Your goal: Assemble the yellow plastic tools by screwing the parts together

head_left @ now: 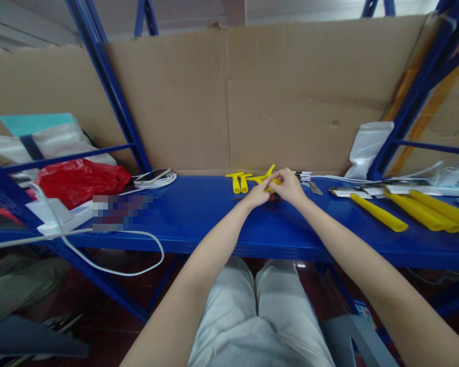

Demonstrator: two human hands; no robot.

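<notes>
My left hand [260,193] and my right hand [289,186] meet near the back of the blue tabletop, fingers pinched together around a small yellow plastic piece [270,188]. Most of that piece is hidden by the fingers. Just behind the hands lie more yellow parts [257,179]. To their left are two yellow T-shaped pieces [235,183] with tube-like stems. Below my fingers a red and black object [274,197] shows in part; a thin dark tip pokes out left of my left hand, and I cannot tell whether they belong together.
Long yellow tubes [378,212] and flat packets [350,192] lie at right. A white pouch [369,148] leans near the blue post. At left are a phone [153,176], coiled white cable [162,181], red bag [82,181] and power strip [76,215]. Cardboard [290,97] walls the back.
</notes>
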